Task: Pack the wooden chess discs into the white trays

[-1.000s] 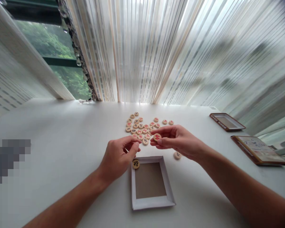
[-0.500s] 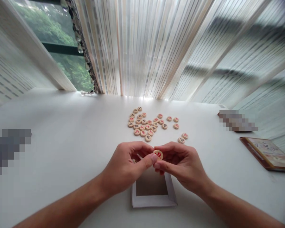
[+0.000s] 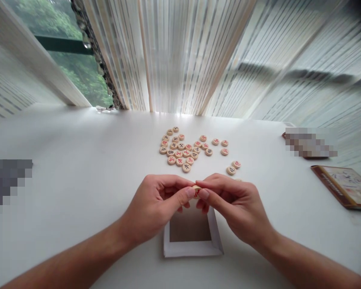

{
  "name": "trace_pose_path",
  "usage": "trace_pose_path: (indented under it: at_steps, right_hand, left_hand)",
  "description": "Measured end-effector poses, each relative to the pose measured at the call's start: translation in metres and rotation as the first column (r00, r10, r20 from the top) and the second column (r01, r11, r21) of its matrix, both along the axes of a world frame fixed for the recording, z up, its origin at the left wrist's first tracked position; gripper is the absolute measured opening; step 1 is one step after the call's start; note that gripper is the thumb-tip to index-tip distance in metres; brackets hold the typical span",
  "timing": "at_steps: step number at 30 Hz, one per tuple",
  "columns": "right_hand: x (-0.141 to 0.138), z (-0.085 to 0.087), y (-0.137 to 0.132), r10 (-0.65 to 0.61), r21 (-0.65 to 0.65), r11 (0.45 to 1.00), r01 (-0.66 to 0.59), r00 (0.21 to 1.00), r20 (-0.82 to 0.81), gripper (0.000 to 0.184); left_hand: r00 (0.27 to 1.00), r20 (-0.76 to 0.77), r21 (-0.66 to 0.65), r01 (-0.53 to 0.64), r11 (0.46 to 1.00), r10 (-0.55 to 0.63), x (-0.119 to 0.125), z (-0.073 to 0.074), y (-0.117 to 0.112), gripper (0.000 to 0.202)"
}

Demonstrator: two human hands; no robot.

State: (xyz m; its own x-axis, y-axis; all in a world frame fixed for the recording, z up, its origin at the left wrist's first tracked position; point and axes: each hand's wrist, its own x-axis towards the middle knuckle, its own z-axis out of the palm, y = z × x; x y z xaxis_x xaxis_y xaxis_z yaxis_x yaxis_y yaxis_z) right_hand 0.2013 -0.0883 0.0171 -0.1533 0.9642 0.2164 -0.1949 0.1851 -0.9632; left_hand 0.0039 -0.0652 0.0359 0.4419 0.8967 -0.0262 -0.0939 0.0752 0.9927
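Between the thumbs and fingertips of both hands is a round wooden Chinese chess piece with a red character, mostly covered by the thumbs. My left hand pinches it from the left, and my right hand pinches it from the right. Below the hands lies a shallow white box with a brown bottom; its far end is hidden by the hands. Beyond them, many loose Chinese chess pieces, marked in red or black, lie face up in a cluster. A pair of pieces rests just past my right hand.
Over on the right lies a brown-edged box or book with a pictured cover, and behind it another flat object, blurred out. A pixelated dark thing sits at the left edge. Striped curtains hang along the table's far side.
The thumbs have shifted on the piece: my right thumb now presses its face, covering more of the red character. The view has tipped down slightly, and the cluster stays as it was.
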Motion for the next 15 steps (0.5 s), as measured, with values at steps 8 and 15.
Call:
trace_pose_path:
  at_steps: [8, 15]
  right_hand:
    - [0.0018, 0.0005, -0.0002, 0.0, -0.028, 1.0, -0.001, 0.999, -0.04, 0.013]
    - [0.0012, -0.0002, 0.0005, -0.013, -0.043, 0.999, 0.011, 0.999, -0.047, 0.009]
  left_hand:
    - [0.998, 0.058, 0.011, -0.004, 1.0, 0.003, 0.0019, -0.0004, -0.0017, 0.012]
    - [0.999, 0.045, 0.0, -0.022, 1.0, 0.022, 0.0015, 0.0015, -0.0038, 0.018]
